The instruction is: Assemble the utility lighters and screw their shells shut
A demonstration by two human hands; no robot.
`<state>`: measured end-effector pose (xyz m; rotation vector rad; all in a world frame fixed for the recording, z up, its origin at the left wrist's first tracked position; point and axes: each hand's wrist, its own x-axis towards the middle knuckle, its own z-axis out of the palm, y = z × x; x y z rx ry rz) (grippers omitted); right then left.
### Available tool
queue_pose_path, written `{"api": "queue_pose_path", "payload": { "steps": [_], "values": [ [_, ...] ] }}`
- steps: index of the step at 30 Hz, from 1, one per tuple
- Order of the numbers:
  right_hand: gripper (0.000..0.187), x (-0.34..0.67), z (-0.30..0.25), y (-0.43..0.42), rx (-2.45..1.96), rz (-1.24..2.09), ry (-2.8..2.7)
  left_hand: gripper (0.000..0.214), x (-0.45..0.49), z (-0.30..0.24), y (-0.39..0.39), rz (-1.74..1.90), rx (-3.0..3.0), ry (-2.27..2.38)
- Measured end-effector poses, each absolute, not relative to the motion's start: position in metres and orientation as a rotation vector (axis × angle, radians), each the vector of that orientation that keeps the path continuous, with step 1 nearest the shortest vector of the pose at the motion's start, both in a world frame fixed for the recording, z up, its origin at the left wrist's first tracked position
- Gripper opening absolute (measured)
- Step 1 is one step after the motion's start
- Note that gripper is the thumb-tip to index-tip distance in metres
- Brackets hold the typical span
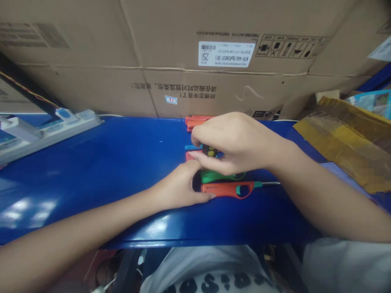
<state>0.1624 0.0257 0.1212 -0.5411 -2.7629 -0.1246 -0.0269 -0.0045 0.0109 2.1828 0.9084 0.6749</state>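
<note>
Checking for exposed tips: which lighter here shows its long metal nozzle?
The orange-red lighter with the teal trigger, lying flat by the left hand. Its thin metal nozzle lies in full view; the green lighter beside it shows no nozzle.

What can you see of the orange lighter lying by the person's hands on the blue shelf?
The long orange-red utility lighter lies flat on the blue shelf, its thin metal nozzle pointing right. Its body looks like glossy plastic, with a teal collar at the neck and a teal trigger inside a looped opening. The grip runs left to the left hand, whose fingers reach its lower edge. A green lighter lies against its far side.
</note>
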Motion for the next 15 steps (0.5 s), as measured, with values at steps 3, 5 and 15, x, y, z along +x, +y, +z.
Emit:
{"api": "queue_pose_path", "payload": {
  "steps": [3, 5, 15],
  "values": [
    [0.025, 0.163, 0.120, 0.026, -0.433, -0.094, -2.765, 0.053, -0.028, 0.012, -0.004, 0.638, 2.165, 0.898],
    [0.027, 0.162, 0.121, 0.025, -0.462, -0.092, -2.770, 0.052, -0.028, 0.012, -0.003, 0.639, 2.173, 0.873],
    [0.026, 0.159, 0.127, 0.015, -0.669, -0.069, -2.802, 0.055, -0.027, 0.015, -0.004, 0.641, 2.210, 0.805]
  ]
}}
